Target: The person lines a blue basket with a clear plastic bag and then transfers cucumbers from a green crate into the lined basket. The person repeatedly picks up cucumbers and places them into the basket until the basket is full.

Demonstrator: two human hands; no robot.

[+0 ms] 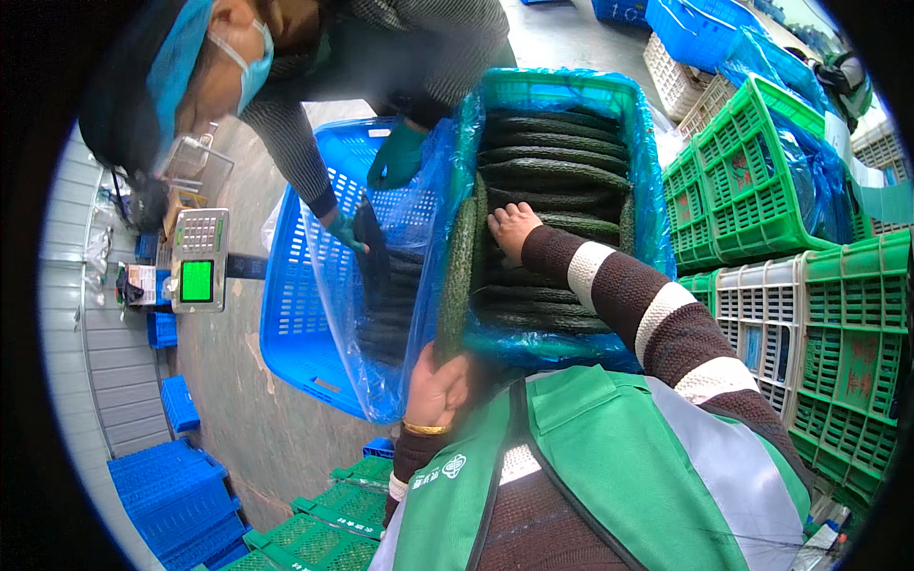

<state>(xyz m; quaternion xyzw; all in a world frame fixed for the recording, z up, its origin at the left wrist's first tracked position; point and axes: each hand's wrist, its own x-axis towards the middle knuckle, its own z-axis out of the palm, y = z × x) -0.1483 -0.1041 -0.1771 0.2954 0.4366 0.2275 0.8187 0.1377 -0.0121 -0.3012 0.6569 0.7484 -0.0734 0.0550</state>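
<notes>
My left hand, with a gold bracelet at the wrist, grips the lower end of a long dark green cucumber that stands lengthwise along the left side of a crate. My right hand reaches into that green plastic crate, lined with blue film; its fingers rest on the rows of cucumbers, and whether they grip one is hidden. At the left, a blue plastic crate lined with clear film holds more cucumbers.
A masked co-worker leans over the blue crate with gloved hands, one at a cucumber. A weighing scale's display unit stands further left. Stacked green and white crates rise at the right. Blue crates and green crates lie at the lower left.
</notes>
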